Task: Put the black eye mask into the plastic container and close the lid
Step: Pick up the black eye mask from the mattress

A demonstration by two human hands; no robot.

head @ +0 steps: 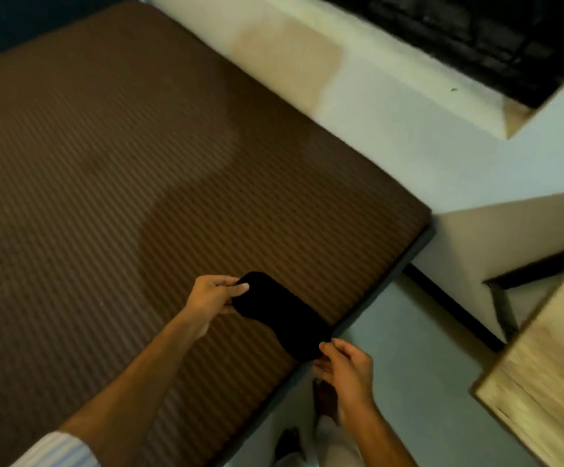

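Observation:
The black eye mask is stretched flat between both hands, just above the near right corner of the brown striped bed. My left hand pinches its far left end. My right hand grips its near right end, past the bed's edge and over the floor. No plastic container is in view.
The bed's dark edge runs diagonally to the right of the mask. A pale floor lies beyond it, with a light wooden piece of furniture at the right. A cream wall rises behind the bed.

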